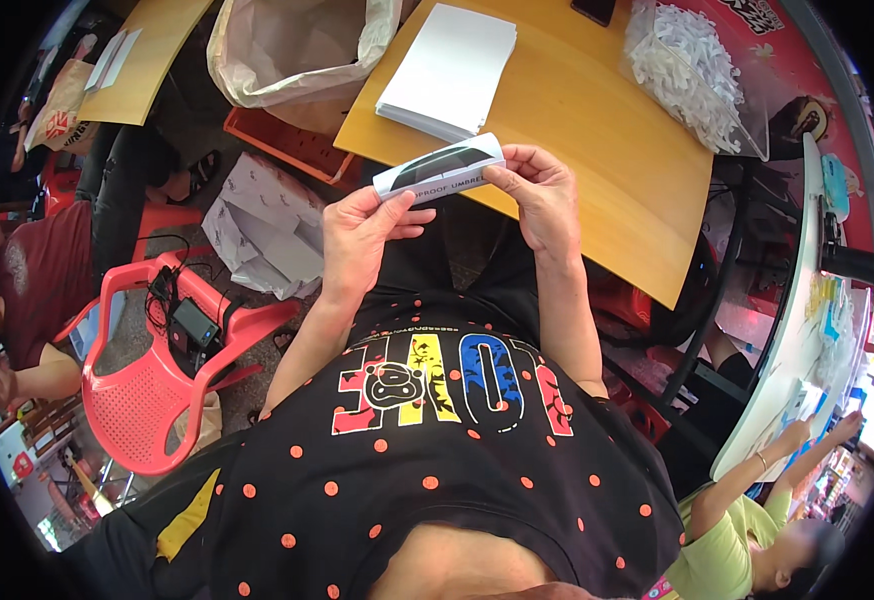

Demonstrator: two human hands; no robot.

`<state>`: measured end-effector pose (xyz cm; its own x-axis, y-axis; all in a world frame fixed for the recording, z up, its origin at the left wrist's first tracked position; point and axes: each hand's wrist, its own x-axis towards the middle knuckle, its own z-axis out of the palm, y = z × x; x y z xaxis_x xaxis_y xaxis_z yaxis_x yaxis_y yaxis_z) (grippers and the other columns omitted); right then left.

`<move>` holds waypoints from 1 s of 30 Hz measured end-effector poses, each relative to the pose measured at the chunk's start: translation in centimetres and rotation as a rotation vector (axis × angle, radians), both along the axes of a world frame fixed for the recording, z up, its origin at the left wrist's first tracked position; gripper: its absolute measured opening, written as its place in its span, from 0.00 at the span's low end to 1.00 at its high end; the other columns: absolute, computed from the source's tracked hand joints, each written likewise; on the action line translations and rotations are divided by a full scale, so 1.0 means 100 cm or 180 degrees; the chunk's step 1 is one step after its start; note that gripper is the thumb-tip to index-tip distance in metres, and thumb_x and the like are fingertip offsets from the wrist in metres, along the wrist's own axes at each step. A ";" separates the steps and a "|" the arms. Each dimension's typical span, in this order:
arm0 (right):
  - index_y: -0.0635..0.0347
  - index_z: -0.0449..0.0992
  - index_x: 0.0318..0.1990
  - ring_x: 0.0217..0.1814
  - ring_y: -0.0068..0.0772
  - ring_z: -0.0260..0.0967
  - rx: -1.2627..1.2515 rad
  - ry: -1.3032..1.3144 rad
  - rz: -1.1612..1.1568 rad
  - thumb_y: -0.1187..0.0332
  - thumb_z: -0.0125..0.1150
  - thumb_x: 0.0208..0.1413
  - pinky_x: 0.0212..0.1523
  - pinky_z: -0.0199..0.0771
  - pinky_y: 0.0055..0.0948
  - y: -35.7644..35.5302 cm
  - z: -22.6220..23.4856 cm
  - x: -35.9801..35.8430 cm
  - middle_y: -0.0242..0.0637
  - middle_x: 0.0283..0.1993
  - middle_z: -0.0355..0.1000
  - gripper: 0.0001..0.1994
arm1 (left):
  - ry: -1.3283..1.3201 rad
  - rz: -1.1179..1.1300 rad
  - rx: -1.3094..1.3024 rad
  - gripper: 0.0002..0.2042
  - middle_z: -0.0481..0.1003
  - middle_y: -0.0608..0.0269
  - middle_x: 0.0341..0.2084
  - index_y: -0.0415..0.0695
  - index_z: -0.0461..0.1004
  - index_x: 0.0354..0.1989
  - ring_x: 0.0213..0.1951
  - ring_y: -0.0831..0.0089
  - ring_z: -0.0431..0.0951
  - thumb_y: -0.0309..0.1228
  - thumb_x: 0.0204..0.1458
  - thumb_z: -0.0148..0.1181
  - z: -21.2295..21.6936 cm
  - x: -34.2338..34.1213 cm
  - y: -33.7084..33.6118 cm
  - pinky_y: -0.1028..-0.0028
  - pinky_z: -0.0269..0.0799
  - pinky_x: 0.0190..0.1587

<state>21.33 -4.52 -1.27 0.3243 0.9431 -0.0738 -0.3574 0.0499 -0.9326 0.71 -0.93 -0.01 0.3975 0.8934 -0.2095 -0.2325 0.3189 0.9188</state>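
Note:
A white printed paper (pixel 439 172) with a dark picture and lettering is bent into a curved or folded strip in front of my body. My left hand (pixel 365 232) grips its left end, thumb on the near side. At the right end, my right hand (pixel 540 195) pinches it between thumb and fingers. Just beyond the paper, a thick stack of white sheets (pixel 449 68) lies on the yellow wooden table (pixel 582 150). The held strip is above the table's near edge.
A clear bag of white paper strips (pixel 692 75) and a dark phone (pixel 594 9) are on the table. Left of it stand a large pale sack (pixel 242 60), an orange crate (pixel 277 145) and a red chair (pixel 127 405) bearing a device. People sit at left and lower right.

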 end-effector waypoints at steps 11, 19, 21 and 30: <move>0.68 0.77 0.35 0.33 0.22 0.73 -0.0086 0.0154 0.0197 0.79 0.66 0.47 0.41 0.73 0.22 0.001 -0.009 0.005 0.37 0.32 0.77 0.07 | -0.0489 -0.0137 -0.0506 0.11 0.77 0.52 0.37 0.33 0.72 0.45 0.34 0.65 0.81 0.26 0.57 0.54 -0.011 -0.002 0.002 0.78 0.80 0.31; 0.68 0.77 0.34 0.33 0.20 0.72 -0.0188 0.0173 0.0161 0.78 0.67 0.47 0.40 0.71 0.20 -0.001 -0.011 0.008 0.35 0.31 0.76 0.07 | -0.0690 -0.0267 -0.0736 0.10 0.77 0.52 0.38 0.35 0.73 0.45 0.38 0.66 0.80 0.25 0.57 0.53 -0.023 0.000 0.002 0.78 0.81 0.33; 0.68 0.78 0.34 0.32 0.20 0.72 -0.0210 0.0150 0.0158 0.77 0.67 0.47 0.40 0.71 0.20 -0.001 -0.011 0.007 0.35 0.31 0.76 0.06 | -0.0677 -0.0181 -0.0707 0.09 0.77 0.52 0.38 0.35 0.74 0.44 0.38 0.65 0.80 0.24 0.57 0.54 -0.025 0.000 0.003 0.77 0.81 0.35; 0.68 0.78 0.34 0.32 0.19 0.71 -0.0296 0.0073 0.0169 0.77 0.67 0.47 0.38 0.70 0.19 0.001 -0.012 0.006 0.34 0.30 0.76 0.07 | -0.0648 -0.0052 -0.0773 0.09 0.77 0.50 0.37 0.34 0.74 0.44 0.37 0.64 0.81 0.23 0.56 0.55 -0.023 0.001 0.001 0.75 0.81 0.36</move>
